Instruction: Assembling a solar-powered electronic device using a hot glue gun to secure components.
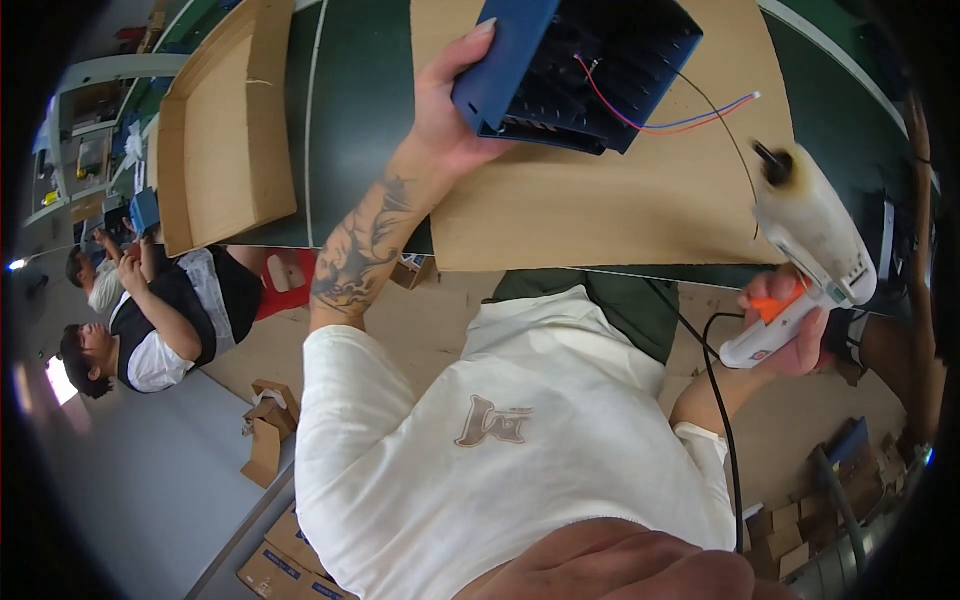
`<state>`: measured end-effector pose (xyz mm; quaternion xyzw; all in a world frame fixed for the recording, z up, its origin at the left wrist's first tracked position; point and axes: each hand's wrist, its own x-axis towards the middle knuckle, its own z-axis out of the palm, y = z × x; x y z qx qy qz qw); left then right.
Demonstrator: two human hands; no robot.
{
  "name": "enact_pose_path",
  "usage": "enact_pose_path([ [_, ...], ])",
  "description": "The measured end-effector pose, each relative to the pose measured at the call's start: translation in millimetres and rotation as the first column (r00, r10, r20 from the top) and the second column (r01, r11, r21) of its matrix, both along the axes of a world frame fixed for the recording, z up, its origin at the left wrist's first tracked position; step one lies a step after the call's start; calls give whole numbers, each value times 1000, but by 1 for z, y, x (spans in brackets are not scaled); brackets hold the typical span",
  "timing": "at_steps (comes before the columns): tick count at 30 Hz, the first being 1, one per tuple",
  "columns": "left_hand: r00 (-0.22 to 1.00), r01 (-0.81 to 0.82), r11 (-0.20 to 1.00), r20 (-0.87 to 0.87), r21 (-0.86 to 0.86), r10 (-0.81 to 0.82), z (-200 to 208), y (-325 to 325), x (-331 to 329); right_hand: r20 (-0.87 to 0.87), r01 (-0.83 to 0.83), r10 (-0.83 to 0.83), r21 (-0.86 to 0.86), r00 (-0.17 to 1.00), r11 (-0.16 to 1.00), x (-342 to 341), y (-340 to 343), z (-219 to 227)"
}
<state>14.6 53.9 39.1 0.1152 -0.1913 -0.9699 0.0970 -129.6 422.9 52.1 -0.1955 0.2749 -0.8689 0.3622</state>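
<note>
My left hand (450,110) grips the side of a dark blue box-shaped housing (500,75), held tilted with its open side towards me above the cardboard. Inside the housing are slotted walls. A red and blue wire pair (660,127) comes out of it and ends in a small white connector. A thin dark wire (725,115) also hangs out to the right. My right hand (795,325) is closed round the handle of a white hot glue gun (820,220) with an orange trigger. Its scorched nozzle points up and left, apart from the housing.
A flat cardboard sheet (620,215) covers part of the dark green table (365,70). To the left lies a shallow open cardboard box (225,130). A black cord (722,400) hangs beside me. Two people sit at the far left. Cardboard cartons (280,565) stand lower left.
</note>
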Motion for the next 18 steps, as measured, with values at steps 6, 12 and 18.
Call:
enact_pose_path([
  [6, 997, 72, 997, -38, 33, -71, -17, -4, 7, -345, 261, -110, 431, 932, 864, 35, -71, 47],
  [12, 999, 39, 999, 25, 19, -39, -25, -8, 16, -332, 263, -82, 550, 940, 793, 45, -104, 44],
  [18, 1000, 0, 999, 13, 36, 0, -12, 2, 6, -385, 292, -81, 530, 919, 796, 47, -109, 34],
])
